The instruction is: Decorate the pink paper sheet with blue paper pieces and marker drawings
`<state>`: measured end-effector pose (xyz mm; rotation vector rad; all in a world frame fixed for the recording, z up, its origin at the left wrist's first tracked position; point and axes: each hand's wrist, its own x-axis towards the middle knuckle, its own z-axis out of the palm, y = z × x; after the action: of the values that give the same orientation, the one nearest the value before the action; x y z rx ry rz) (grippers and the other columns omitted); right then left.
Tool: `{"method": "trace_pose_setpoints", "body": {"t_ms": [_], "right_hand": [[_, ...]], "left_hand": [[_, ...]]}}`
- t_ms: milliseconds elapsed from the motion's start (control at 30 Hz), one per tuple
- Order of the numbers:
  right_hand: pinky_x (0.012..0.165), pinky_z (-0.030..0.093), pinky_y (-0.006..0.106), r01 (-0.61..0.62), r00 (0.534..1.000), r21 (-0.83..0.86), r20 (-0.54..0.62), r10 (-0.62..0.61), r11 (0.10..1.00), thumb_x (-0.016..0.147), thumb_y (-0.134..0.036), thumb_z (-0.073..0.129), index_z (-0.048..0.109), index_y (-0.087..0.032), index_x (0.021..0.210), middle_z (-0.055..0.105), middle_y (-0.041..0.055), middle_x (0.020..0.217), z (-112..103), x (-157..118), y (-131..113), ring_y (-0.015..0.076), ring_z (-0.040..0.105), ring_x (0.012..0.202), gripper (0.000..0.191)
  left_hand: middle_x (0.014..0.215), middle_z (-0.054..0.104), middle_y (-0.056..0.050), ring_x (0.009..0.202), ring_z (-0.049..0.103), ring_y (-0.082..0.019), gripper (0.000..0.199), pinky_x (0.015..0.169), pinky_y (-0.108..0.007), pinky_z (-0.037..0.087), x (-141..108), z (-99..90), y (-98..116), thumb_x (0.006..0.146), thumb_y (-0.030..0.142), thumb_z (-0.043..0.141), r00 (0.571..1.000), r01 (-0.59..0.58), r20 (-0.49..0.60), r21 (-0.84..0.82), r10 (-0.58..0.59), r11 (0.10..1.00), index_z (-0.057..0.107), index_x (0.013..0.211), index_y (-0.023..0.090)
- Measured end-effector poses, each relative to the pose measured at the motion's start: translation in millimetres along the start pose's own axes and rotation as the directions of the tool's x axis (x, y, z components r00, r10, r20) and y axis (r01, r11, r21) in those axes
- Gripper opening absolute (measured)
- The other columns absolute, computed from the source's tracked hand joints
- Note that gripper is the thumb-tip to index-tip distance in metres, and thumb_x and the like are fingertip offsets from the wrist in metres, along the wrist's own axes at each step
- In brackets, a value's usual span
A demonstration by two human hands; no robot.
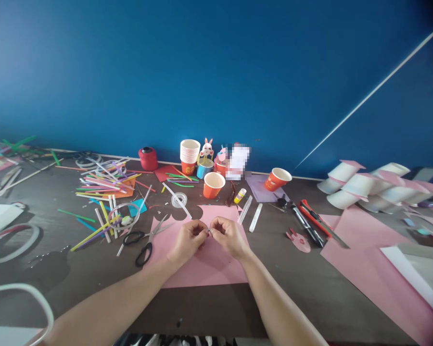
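My left hand [192, 240] and my right hand [228, 235] meet above a sheet of pink paper [205, 274], thumbs and forefingers pinched together. Between the fingertips is something tiny and greyish, too small to name. Scalloped cut-outs run along the paper's far edge. Open scissors with black handles [143, 238] lie across the paper's left side, beside my left hand. Past my right hand rest two clear-white sticks, the nearer one a white stick [255, 217]. A rabbit-shaped pink paper piece [299, 240] lies farther right.
Colourful straws [103, 185] are heaped at left, near a tape roll [179, 199]. Stacked paper cups [190, 156], a single red cup [214, 185] and a glue stick [240, 195] stand or lie ahead. A red utility knife [313, 216] and white cups [361, 187] are at right.
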<state>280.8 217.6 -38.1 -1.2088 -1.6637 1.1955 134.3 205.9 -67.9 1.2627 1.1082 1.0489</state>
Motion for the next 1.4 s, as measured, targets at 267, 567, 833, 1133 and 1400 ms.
{"method": "trace_pose_setpoints", "body": {"t_ms": [267,567,833,1133,1400], "right_hand": [[0.043,0.029,0.019,-0.086,0.996,0.016,0.031,0.086,0.996,0.071,-0.019,0.049,0.051,-0.017,0.064,0.044,-0.0043,0.053,-3,-1,1,0.0071,0.036,0.046,0.008],[0.05,0.032,0.02,0.022,0.999,-0.016,0.035,-0.022,1.0,0.073,-0.021,0.051,0.049,-0.017,0.066,0.044,-0.0037,0.06,-2,-3,-3,0.0084,0.039,0.054,0.009],[0.042,0.029,0.02,-0.061,0.996,0.035,0.071,0.058,0.998,0.078,-0.027,0.05,0.049,-0.017,0.068,0.042,-0.0048,0.051,-2,-3,-5,0.0073,0.036,0.045,0.014],[0.051,0.037,0.022,0.154,0.979,-0.181,-0.102,-0.175,0.971,0.076,-0.022,0.049,0.049,-0.019,0.072,0.049,-0.001,0.064,0,-9,-8,0.0104,0.046,0.056,0.005],[0.051,0.039,0.022,0.117,0.986,-0.333,-0.077,-0.15,0.936,0.073,-0.018,0.05,0.053,-0.018,0.072,0.054,0.0001,0.062,3,-8,-8,0.0115,0.049,0.056,0.003]], "left_hand": [[0.053,0.049,0.004,0.04,0.044,-0.006,0.015,0.038,-0.017,0.036,-2,0.4,10,0.072,0.028,0.055,0.998,0.056,0.017,-0.034,-0.056,0.998,0.054,0.073,0.013],[0.049,0.048,0.004,0.039,0.044,-0.006,0.014,0.038,-0.016,0.034,-1,-0.3,11,0.072,0.026,0.053,0.997,0.061,0.042,-0.024,-0.06,0.998,0.053,0.071,0.012],[0.048,0.049,0.004,0.038,0.044,-0.006,0.019,0.037,-0.015,0.033,-1,-2.8,13,0.073,0.031,0.054,0.997,0.067,0.051,-0.067,-0.063,0.996,0.053,0.068,0.013],[0.053,0.054,0.002,0.037,0.044,-0.005,0.022,0.038,-0.018,0.037,2,-0.6,6,0.072,0.034,0.057,0.995,0.096,-0.023,-0.179,-0.102,0.979,0.053,0.071,0.012],[0.049,0.05,0.003,0.039,0.045,-0.006,0.02,0.04,-0.017,0.037,1,-0.5,8,0.072,0.03,0.056,0.999,0.04,0.021,-0.092,-0.038,0.995,0.057,0.073,0.011]]}}
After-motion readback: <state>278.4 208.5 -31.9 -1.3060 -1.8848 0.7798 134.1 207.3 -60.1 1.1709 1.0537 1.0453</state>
